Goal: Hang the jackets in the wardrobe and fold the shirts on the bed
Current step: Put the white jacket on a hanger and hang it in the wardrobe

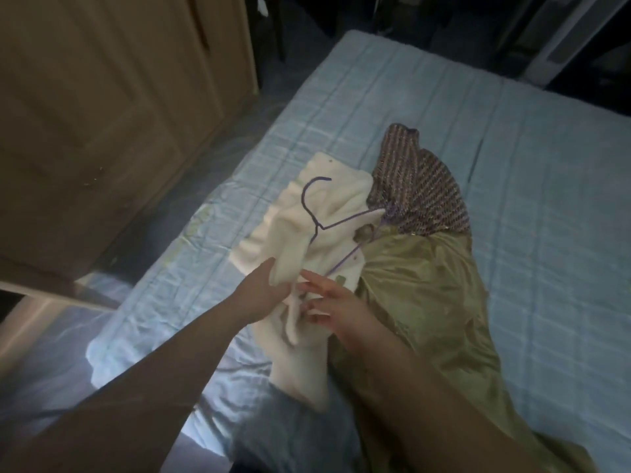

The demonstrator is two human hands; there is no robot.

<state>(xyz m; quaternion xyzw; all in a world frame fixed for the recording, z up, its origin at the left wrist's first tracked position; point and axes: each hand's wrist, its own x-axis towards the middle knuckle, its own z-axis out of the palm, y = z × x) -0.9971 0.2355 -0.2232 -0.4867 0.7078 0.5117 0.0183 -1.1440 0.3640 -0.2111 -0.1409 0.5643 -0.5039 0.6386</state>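
A cream fleece jacket (pixel 336 213) lies on the bed (pixel 546 199) with a purple wire hanger (pixel 317 199) partly inside it, hook pointing up. My left hand (pixel 263 295) grips a fold of the cream jacket near its lower edge. My right hand (pixel 334 305) lies beside it, fingers fairly straight and touching the cream fabric. To the right lies an olive-green shiny garment (pixel 420 302). A purple-brown striped knit garment (pixel 420 189) lies just beyond it. A blue denim piece (pixel 273 428) shows near the bottom edge, under my arms.
A brown wooden wardrobe (pixel 102 114) stands to the left of the bed, its doors closed. A light blue quilted cover spreads over the mattress. Dark furniture and a white object (pixel 563 39) stand beyond the far edge.
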